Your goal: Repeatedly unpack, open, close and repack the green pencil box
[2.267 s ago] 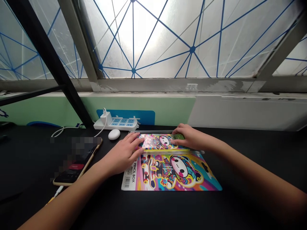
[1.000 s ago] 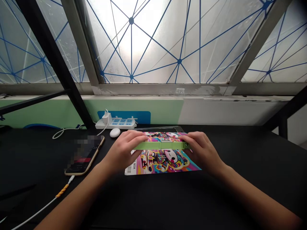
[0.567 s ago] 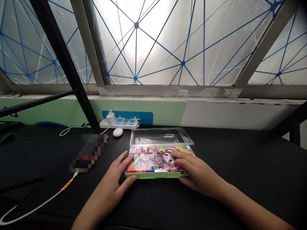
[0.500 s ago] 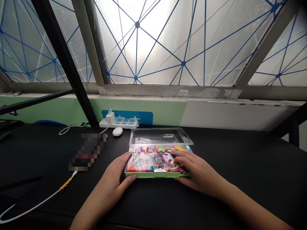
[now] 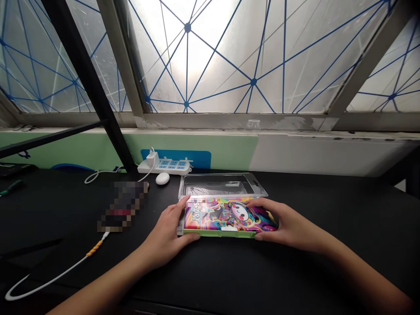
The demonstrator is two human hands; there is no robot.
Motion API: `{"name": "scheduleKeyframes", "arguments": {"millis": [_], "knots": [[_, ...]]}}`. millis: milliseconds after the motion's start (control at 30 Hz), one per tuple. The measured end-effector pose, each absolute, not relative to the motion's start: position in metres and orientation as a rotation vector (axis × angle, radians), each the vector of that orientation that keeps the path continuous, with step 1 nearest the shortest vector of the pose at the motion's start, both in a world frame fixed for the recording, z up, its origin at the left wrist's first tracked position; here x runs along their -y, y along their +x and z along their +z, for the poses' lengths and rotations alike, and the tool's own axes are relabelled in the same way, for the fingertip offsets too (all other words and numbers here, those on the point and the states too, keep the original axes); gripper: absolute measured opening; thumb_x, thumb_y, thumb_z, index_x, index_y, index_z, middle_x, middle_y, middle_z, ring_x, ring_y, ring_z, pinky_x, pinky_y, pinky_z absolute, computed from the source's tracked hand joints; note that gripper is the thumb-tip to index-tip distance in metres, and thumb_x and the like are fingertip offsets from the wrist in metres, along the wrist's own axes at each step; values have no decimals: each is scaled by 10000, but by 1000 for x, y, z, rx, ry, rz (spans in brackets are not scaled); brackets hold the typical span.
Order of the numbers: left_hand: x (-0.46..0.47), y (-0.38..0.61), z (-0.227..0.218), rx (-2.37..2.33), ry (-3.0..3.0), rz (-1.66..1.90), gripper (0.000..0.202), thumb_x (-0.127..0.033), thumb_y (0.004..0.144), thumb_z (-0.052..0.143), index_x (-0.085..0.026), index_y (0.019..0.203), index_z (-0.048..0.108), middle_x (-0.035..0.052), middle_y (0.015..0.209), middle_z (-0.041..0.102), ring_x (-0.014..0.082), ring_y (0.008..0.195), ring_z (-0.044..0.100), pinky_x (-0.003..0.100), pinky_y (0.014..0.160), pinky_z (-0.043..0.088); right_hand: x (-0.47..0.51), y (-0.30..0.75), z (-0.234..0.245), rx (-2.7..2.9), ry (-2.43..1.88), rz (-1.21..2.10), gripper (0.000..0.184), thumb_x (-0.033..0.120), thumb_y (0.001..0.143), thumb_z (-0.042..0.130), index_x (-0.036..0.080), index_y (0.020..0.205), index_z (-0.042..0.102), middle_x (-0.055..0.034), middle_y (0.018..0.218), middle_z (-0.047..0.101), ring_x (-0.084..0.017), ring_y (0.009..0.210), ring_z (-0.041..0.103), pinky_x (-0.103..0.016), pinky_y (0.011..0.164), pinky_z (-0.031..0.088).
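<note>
A green pencil box (image 5: pixel 229 216) with a colourful cartoon print and the word "SPORT" on its lid lies tilted in front of me, its lower edge showing green. My left hand (image 5: pixel 169 236) grips its left end, thumb along the front edge. My right hand (image 5: pixel 285 223) wraps its right end, fingers over the lid. A pale flat edge (image 5: pixel 180 226) shows under the box's left end, and I cannot tell what it is. Just behind the box is a transparent plastic blister tray (image 5: pixel 223 184).
A white power strip (image 5: pixel 164 166) with a charger stands at the back of the black table (image 5: pixel 328 262). A white oval object (image 5: pixel 162 178) sits before it. To the left lie a pixelated phone (image 5: pixel 123 205) and its white cable (image 5: pixel 59 275).
The box has gone from being held up edge-on to lying low near the tray, shifted right. My hands have moved from its top to its two ends.
</note>
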State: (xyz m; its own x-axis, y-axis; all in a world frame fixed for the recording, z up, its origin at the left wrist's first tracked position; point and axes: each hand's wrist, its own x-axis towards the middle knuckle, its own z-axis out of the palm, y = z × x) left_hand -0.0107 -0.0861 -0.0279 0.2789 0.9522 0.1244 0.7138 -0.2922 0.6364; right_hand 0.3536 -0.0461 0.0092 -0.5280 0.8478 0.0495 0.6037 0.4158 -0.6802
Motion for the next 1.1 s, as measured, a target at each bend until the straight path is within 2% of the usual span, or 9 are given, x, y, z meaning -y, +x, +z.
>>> {"name": "scheduleKeyframes", "arguments": {"millis": [67,133,200,333,467,633,867,1000,1100], "knots": [[82,-8,-26,-1486,2060,701,975,-431,845,768,-307,1633,208,158,1514,499,380,1407,457,590,1167,349,42,359,8,2186,-1276,884,529,567,778,804,276,1207,697,-69,1259,706,-312,1139,656,-417,968,530],[81,-8,-26,-1465,2054,699,1058,-434,796,817,-333,1636,181,148,1497,519,394,1409,451,606,1160,343,37,364,5,2025,-1341,883,444,631,857,691,245,1072,737,-66,1036,751,-278,953,693,-395,836,553],[81,-9,-27,-1441,2050,682,1142,-457,762,847,-362,1641,124,137,1501,525,408,1428,425,628,1156,331,32,367,0,1864,-1395,895,482,680,902,595,223,938,743,-52,842,729,-246,787,673,-370,710,542],[82,-13,-28,-1413,2018,661,1178,-510,796,817,-400,1639,2,126,1536,505,412,1461,383,656,1158,308,24,363,-7,1720,-1407,868,498,703,881,602,222,887,732,-44,821,718,-223,726,636,-356,665,520],[83,-14,-29,-1328,2034,682,1119,-463,853,773,-388,1638,-20,141,1578,453,392,1472,392,618,1170,330,24,358,-10,1722,-1422,746,488,701,877,603,223,803,663,5,655,607,-165,560,524,-312,543,436],[80,-16,-28,-1254,2069,686,1178,-350,803,819,-407,1633,-14,129,1604,412,388,1460,424,601,1176,353,26,359,-12,1717,-1393,632,464,678,892,603,231,770,625,-5,695,619,-176,627,541,-294,559,426],[65,-23,-33,-1035,2134,857,1245,-323,738,890,-420,1620,17,126,1507,509,350,1372,535,578,1160,399,28,361,-5,1822,-1351,568,464,643,944,536,236,758,658,-15,678,607,-206,673,575,-314,596,464],[64,-24,-36,-1038,2124,945,1114,-364,792,825,-389,1614,74,101,1377,586,304,1242,627,526,1098,477,30,361,-2,1908,-1299,584,509,613,991,470,224,697,619,-9,669,570,-177,622,522,-307,582,435],[63,-24,-33,-1138,2080,952,905,-400,859,728,-316,1583,192,69,1212,654,260,1107,675,455,1038,514,33,361,2,2015,-1218,662,491,603,1006,452,229,827,715,-55,853,671,-220,792,620,-346,726,504]]}}
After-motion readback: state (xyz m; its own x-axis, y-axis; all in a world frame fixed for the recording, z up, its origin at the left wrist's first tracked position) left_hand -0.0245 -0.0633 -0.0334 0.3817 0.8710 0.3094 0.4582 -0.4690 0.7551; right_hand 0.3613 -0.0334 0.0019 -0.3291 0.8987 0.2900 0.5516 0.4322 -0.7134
